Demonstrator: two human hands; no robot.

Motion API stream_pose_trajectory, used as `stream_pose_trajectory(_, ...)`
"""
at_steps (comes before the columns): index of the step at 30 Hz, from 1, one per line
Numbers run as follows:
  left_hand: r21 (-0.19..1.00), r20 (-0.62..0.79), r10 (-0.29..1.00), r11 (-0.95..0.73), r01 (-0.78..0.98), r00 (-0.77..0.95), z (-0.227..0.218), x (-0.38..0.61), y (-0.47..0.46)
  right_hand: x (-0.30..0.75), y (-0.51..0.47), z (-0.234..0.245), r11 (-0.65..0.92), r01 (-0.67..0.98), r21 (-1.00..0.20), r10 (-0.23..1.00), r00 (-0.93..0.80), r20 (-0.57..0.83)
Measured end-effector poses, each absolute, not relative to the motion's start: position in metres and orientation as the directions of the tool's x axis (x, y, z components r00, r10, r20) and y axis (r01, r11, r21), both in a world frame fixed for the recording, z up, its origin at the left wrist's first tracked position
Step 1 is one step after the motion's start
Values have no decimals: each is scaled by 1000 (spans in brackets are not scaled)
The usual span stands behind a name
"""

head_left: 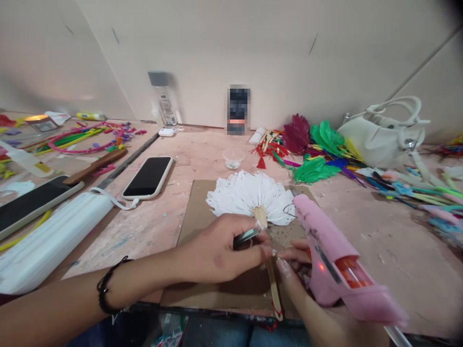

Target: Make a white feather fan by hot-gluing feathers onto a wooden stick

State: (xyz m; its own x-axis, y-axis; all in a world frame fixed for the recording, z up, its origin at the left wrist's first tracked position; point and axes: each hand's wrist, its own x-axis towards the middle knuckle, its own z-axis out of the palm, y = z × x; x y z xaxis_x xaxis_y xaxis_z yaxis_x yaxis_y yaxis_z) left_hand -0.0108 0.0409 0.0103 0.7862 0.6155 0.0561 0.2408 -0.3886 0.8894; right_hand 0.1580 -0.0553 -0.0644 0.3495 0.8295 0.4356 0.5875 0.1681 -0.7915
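A white feather fan (249, 193) with a flat wooden stick handle (274, 284) lies on a brown cardboard sheet (202, 289); a thin red cord is at the handle's near end. My left hand (220, 250) is closed over the handle, a slim metal tool (246, 237) like tweezers tucked between its fingers. In my right hand (307, 294) is a pink glue gun (329, 241) with a red light lit, its nozzle pointing away from me. The fingertips of both hands meet at a tiny whitish bit (274, 252) beside the handle, too small to name.
Left of the cardboard lie a phone (148, 178) on a cable and a long white power strip or box (61, 236). At the back stand a bottle (164, 101) and a small clear cup (233, 158). Colored feathers (318, 166) and a white bag (376, 135) are on the right.
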Motion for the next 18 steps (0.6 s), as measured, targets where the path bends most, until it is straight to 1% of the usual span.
stream_pose_trajectory(2, 843, 94, 576, -480, 243, 812, 10, -13, 44, 161, -58, -68, 173, 566, -806, 828, 360, 430)
stream_pose_trajectory(5, 706, 140, 509, -653, 275, 849, 7, -17, 49, 168, -63, -75, 165, 550, -818, 824, 379, 421)
stream_pose_trajectory(8, 621, 132, 500, -714, 322, 856, 5, -19, 52, 172, -64, -80, 193, 518, -833, 838, 355, 415)
stream_pose_trajectory(11, 612, 136, 487, -726, 313, 863, 8, -22, 52, 170, -65, -74, 172, 534, -828, 833, 370, 412)
stream_pose_trajectory(14, 640, 188, 452, -730, 240, 872, 15, -24, 50, 166, -69, -56, 104, 565, -818, 817, 421, 394)
stream_pose_trajectory(18, 640, 184, 407, -741, 205, 895, 18, -24, 49, 168, -70, -38, 122, 615, -779, 837, 358, 414)
